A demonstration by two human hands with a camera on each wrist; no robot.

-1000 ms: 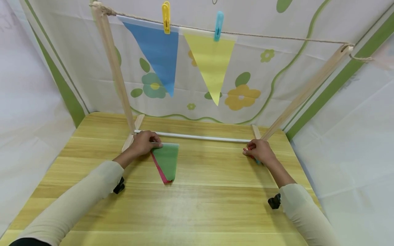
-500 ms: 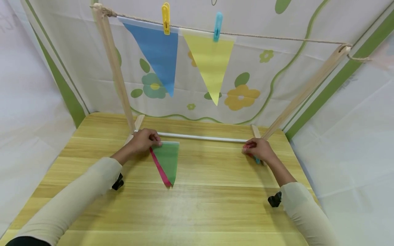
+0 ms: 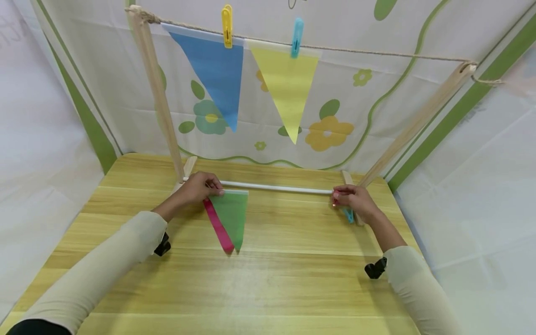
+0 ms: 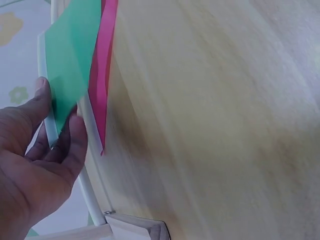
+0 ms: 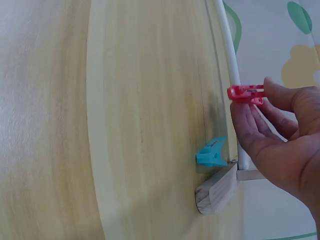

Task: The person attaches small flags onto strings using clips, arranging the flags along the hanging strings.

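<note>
My left hand (image 3: pixel 200 188) pinches the white top edge of a green pennant (image 3: pixel 230 211) between thumb and fingers, just above the table. A pink pennant (image 3: pixel 218 228) shows as a strip along its left side, partly covered by the green one. Whether my fingers touch the pink pennant, I cannot tell. At the right, my right hand (image 3: pixel 356 201) pinches a red clothespin (image 5: pixel 245 94) between thumb and fingertips. On the table below that hand, a light-blue clothespin (image 5: pixel 212 154) lies beside the wooden foot (image 5: pixel 216 191) of the stand.
Two wooden posts (image 3: pixel 157 97) carry a twine line (image 3: pixel 377 49). From it hang a blue pennant (image 3: pixel 217 70) under a yellow clothespin (image 3: pixel 227 26) and a yellow pennant (image 3: pixel 289 79) under another blue clothespin (image 3: pixel 297 37). A white rod (image 3: pixel 276 187) joins the posts low down.
The green pennant has shifted slightly up and right in my left hand, baring more of the pink one. My right hand has lifted the red clothespin a little, and the blue one below shows more.
</note>
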